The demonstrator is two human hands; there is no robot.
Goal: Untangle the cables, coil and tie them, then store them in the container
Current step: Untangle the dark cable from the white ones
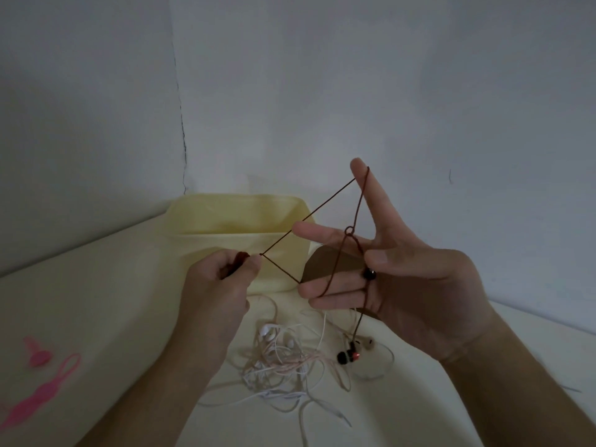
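Note:
A thin dark red earphone cable (308,217) is stretched taut in the air between both hands, above a pale yellow container (232,217). My left hand (216,285) pinches the cable and grips a bunched part of it. My right hand (403,279) has its fingers spread, with the cable looped over the raised index finger and round the lower fingers; the thumb presses a strand. One black earbud (369,274) lies against the right palm, another black and red earbud (348,356) dangles over the table. White and pink earphone cables (283,366) lie tangled below.
Pink silicone cable ties (42,382) lie on the table at the far left. A brown flap (325,264) shows behind my right fingers. The cream table (96,301) meets grey walls behind the container.

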